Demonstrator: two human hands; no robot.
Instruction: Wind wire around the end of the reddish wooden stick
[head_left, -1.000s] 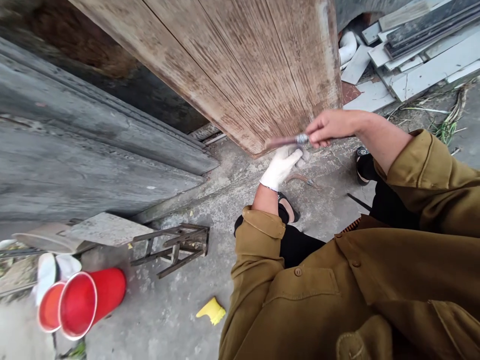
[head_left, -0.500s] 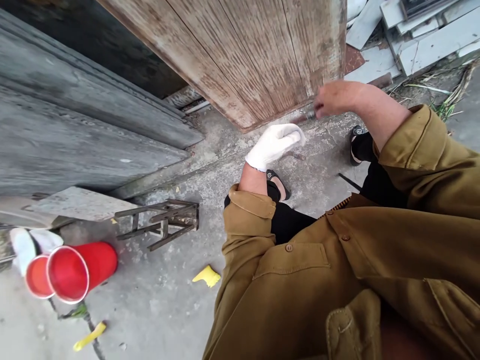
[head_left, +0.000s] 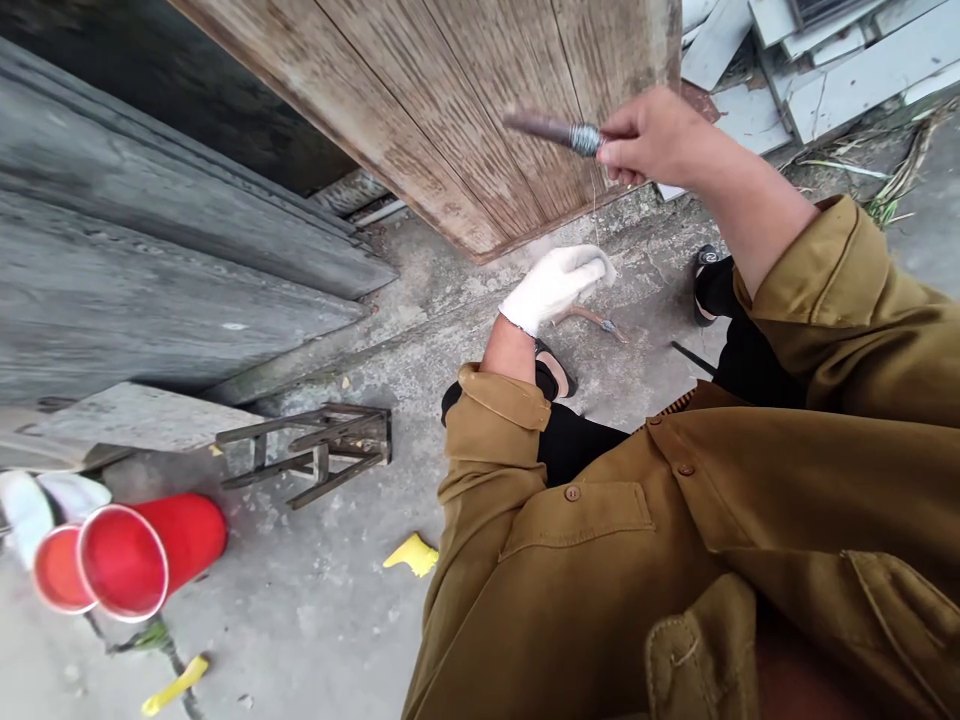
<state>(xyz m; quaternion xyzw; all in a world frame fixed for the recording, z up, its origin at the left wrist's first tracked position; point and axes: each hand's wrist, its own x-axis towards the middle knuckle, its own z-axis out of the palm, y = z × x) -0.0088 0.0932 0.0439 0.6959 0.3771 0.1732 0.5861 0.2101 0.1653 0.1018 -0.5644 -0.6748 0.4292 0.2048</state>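
My right hand [head_left: 649,140] is bare and closed around a dark brown stick [head_left: 538,124] with silvery wire wound about it near my fingers. From the winding a thin wire [head_left: 595,205] hangs down to my left hand [head_left: 559,283]. A white glove covers my left hand, whose fingers are curled together where the wire meets them. Just below the glove shows a curved brown rod [head_left: 581,314] with wire wrapped near its end; whether my left hand also grips it is hidden.
A wooden panel [head_left: 465,110] leans ahead, beside grey boards [head_left: 150,250]. To the left are a small wooden stool [head_left: 322,445], red buckets [head_left: 124,560] and yellow pieces [head_left: 411,555] on the concrete. White slabs [head_left: 870,90] lie stacked at the far right.
My right hand has lifted up and away from the left with the stick, so the thin wire now shows between them. More of the curved brown rod shows below the glove.
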